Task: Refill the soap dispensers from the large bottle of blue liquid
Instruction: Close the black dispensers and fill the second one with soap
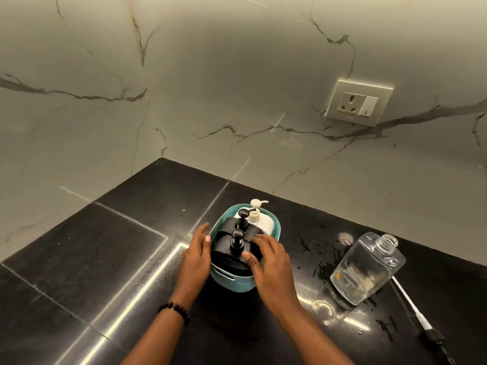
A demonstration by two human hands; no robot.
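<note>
A teal basket (226, 278) stands on the black counter and holds two black soap dispensers and a white one. The near black dispenser (232, 255) has a black pump head, and the second black dispenser (241, 222) stands behind it. The white dispenser (259, 216) is at the back of the basket. My left hand (196, 255) rests against the basket's left side, thumb on the rim. My right hand (268, 262) lies over the near black dispenser, fingers on its top. A clear bottle (369, 267) without a cap, nearly empty, stands to the right. No blue liquid shows.
The black counter (92, 259) meets marble walls in a corner behind the basket. Wet splashes lie between the basket and the clear bottle. A pump tube with a black head (421, 322) lies at the right edge. A wall socket (358, 102) sits above.
</note>
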